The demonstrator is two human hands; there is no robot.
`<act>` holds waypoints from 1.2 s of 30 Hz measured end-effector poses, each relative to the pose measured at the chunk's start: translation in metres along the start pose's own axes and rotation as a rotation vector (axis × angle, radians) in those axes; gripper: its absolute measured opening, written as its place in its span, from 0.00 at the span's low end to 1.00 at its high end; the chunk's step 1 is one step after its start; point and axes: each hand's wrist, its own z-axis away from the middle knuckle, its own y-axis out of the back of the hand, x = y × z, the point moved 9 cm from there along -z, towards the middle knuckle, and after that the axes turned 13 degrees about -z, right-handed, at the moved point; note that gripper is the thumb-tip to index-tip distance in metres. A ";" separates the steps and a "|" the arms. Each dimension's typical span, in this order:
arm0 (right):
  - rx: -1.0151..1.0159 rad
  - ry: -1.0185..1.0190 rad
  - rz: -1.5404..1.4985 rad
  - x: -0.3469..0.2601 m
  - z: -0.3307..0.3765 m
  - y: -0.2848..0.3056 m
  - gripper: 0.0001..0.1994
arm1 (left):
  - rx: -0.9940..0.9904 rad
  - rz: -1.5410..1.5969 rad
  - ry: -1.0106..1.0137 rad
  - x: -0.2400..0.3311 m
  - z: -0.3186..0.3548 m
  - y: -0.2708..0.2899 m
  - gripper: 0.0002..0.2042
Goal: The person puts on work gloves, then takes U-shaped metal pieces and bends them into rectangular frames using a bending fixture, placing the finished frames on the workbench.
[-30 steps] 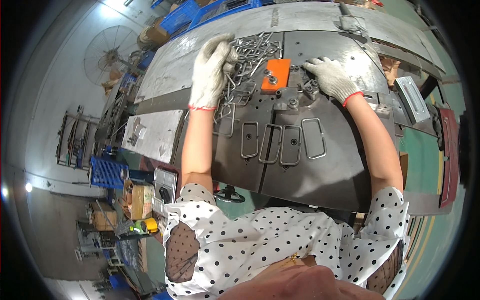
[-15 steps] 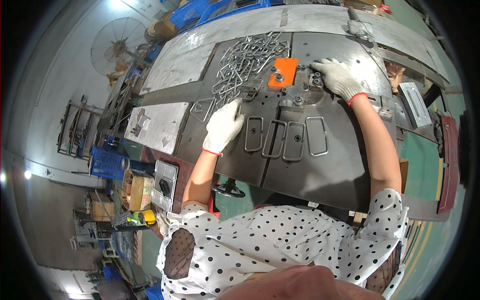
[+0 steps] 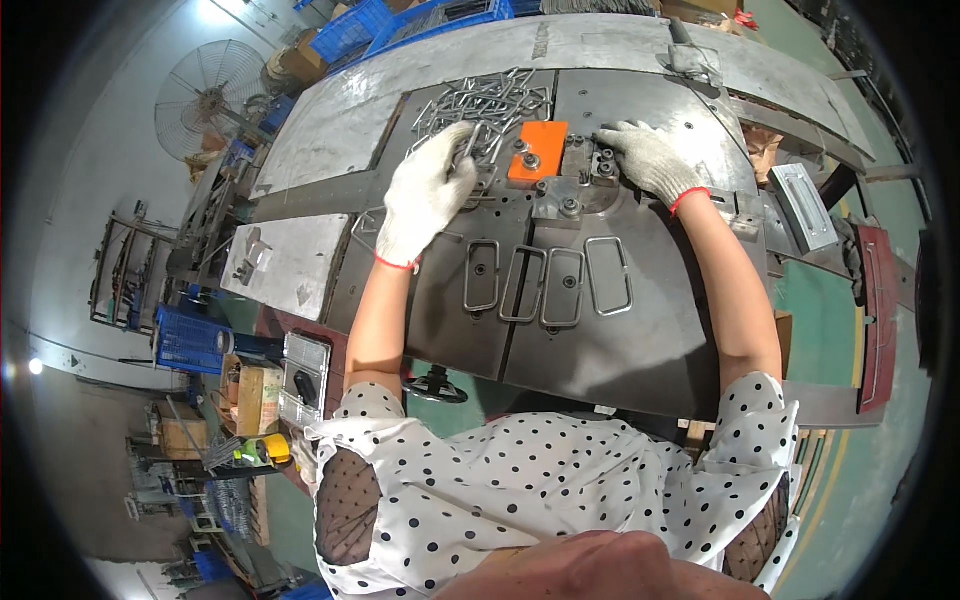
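Observation:
My left hand [image 3: 425, 195], in a white knit glove, is at the near side of a pile of bent metal wire loops [image 3: 480, 100]. Its thumb and fingers curl round a wire loop [image 3: 474, 143], partly hidden by the glove. My right hand [image 3: 650, 160], gloved alike, lies with fingers stretched out against the right side of a bolted metal fixture [image 3: 575, 185]. An orange plate [image 3: 540, 145] sits on the fixture's left. Nearer to me, several rectangular wire loops lie in a row, among them a slightly tilted one [image 3: 629, 275] at the right end.
Dark steel plates [image 3: 620, 350] form the worktop. Blue crates [image 3: 365, 30] stand beyond its far edge. A grey metal box [image 3: 803, 210] is at the right, and a handwheel [image 3: 435, 385] sits below the near edge. A large fan [image 3: 210, 100] stands far left.
My left hand has moved away from me, up to the pile, and its fingers now curl at a wire loop there. My right hand stays at the fixture. The whole view has shifted slightly.

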 end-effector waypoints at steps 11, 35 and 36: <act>0.035 0.093 -0.160 0.012 -0.021 -0.011 0.20 | -0.104 -0.128 -0.144 0.001 0.012 -0.029 0.17; -0.100 -0.208 0.094 -0.038 -0.108 -0.040 0.40 | -0.021 -0.419 -0.261 -0.006 0.028 -0.046 0.24; -0.101 -0.207 0.103 -0.035 -0.108 -0.041 0.40 | -0.042 -0.409 -0.252 -0.006 0.027 -0.047 0.24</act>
